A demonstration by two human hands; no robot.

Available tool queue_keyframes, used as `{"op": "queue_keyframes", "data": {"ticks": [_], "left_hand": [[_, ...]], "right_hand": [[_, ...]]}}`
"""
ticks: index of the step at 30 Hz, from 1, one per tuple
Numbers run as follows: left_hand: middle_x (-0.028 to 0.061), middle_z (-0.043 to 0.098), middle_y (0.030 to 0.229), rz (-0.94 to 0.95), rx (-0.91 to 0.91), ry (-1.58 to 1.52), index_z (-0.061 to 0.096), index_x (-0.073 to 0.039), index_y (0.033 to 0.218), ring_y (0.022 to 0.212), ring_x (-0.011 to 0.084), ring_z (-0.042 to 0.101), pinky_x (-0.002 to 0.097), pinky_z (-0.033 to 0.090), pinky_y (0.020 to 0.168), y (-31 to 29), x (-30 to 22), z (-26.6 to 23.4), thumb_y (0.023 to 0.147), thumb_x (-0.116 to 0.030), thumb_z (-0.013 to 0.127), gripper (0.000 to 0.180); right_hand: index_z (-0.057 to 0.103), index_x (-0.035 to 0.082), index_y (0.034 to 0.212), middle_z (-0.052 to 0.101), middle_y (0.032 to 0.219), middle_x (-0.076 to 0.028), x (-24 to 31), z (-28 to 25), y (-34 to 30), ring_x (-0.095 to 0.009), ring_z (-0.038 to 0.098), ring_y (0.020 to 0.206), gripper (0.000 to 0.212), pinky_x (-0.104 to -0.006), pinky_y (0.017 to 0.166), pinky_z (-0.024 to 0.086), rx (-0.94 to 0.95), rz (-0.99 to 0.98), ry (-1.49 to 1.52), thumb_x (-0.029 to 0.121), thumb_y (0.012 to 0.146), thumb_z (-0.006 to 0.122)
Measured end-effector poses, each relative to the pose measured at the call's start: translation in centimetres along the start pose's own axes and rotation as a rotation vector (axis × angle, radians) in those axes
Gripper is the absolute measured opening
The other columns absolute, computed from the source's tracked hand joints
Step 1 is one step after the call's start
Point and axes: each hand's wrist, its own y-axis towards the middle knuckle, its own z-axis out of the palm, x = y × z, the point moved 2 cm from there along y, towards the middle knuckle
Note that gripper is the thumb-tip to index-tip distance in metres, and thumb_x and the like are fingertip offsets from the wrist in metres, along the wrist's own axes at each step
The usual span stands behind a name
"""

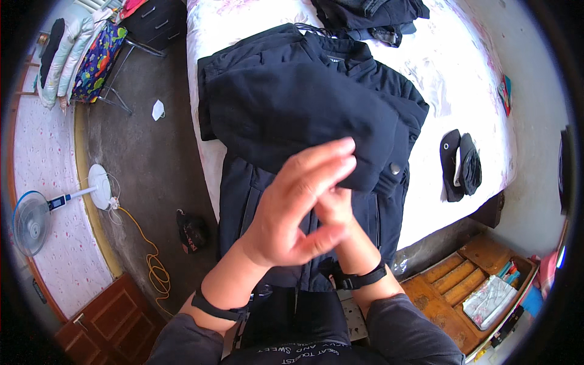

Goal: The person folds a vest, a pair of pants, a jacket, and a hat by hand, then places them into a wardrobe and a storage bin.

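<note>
A black jacket (292, 103) lies on the bed with its collar at the far side. One sleeve is folded across its chest, the cuff and a round snap button (395, 168) toward the right. Above the jacket's near half is my left hand (289, 204), fingers stretched out and thumb apart, holding nothing. Close behind it, my right hand (336, 207) is mostly covered by the left one, so its fingers are hidden. Whether the two hands touch, I cannot tell. Each wrist wears a black band.
A pile of dark clothes (377, 18) sits at the bed's far edge. Folded dark caps (460, 164) lie on the white sheet (420, 213) at right. An open wooden drawer (456, 280) stands near right. On the left floor are a fan (33, 222), a yellow cord (159, 274) and a black bag (192, 230).
</note>
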Motion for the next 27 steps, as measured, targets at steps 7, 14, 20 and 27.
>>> {"op": "queue_keyframes", "data": {"ticks": [7, 14, 20, 27], "left_hand": [[0.0225, 0.049, 0.130, -0.029, -0.078, 0.166, 0.050, 0.001, 0.121, 0.115, 0.0315, 0.054, 0.0346, 0.048, 0.090, -1.5, 4.5, 1.1, 0.090, -0.019, 0.055, 0.037], [0.0144, 0.023, 0.152, -0.435, 0.011, 0.875, 0.032, -0.010, 0.144, 0.140, 0.0379, 0.018, 0.0500, 0.017, 0.112, -4.0, 12.5, -0.2, 0.075, -0.013, 0.065, 0.076], [0.0113, 0.013, 0.155, -0.567, 0.196, 0.973, 0.023, -0.017, 0.148, 0.142, 0.0381, 0.012, 0.0573, 0.015, 0.111, -5.0, 17.5, -1.5, 0.062, -0.008, 0.078, 0.102], [0.0094, 0.007, 0.156, -0.603, 0.319, 1.021, 0.018, -0.022, 0.149, 0.142, 0.0394, 0.010, 0.0625, 0.013, 0.109, -2.9, 19.5, -0.9, 0.059, -0.010, 0.081, 0.110]], "right_hand": [[0.046, 0.004, 0.131, 0.054, 0.128, -0.008, 3.2, -3.2, 4.7, -0.023, 0.048, 0.121, 0.051, -0.0377, 0.106, 0.033, -0.248, -0.099, 0.296, 0.001, 0.082, 0.057], [0.043, -0.001, 0.129, 0.051, 0.131, -0.015, 4.4, -15.7, 5.5, -0.029, 0.048, 0.120, 0.049, -0.0458, 0.109, 0.028, -0.497, 0.117, 0.178, 0.023, 0.087, 0.050], [0.038, 0.003, 0.131, 0.047, 0.123, -0.015, 2.3, -19.1, 3.5, -0.028, 0.051, 0.105, 0.060, -0.0431, 0.085, 0.048, -0.909, 0.062, -0.095, 0.029, 0.085, 0.065], [0.062, 0.000, 0.107, 0.062, 0.104, -0.010, 5.8, -19.9, 7.4, -0.020, 0.056, 0.101, 0.033, -0.0288, 0.092, 0.040, -0.786, -0.129, -1.099, 0.017, 0.081, 0.072]]}}
